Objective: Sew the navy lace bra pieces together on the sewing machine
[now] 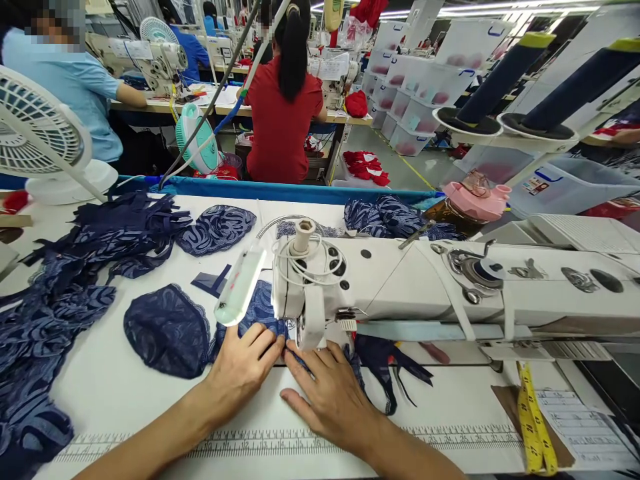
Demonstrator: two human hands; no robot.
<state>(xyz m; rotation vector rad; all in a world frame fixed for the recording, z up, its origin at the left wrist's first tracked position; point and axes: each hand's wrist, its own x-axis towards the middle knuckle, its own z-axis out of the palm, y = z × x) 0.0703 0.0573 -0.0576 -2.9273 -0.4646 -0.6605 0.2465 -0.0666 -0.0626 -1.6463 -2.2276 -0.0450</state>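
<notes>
A navy patterned lace piece [261, 305] lies under the head of a white sewing machine [313, 317]. My left hand [245, 363] is closed on its near edge, left of the needle area, with the fingers bent. My right hand [330, 393] rests on the fabric just right of it, fingers stretched out and thumb apart. The fingertips of both hands nearly meet. The needle and presser foot are mostly hidden behind the machine head. A dark navy lace-edged cup [167, 330] lies left of my left hand, touching the piece being held.
A heap of navy lace [45, 333] covers the table's left side. Another lace cup [217, 229] and a lace bundle [385, 217] lie behind. Navy straps [387, 367], a yellow tape measure [533, 420] and a paper sheet [583, 427] are rightward. A fan [45, 127] stands left.
</notes>
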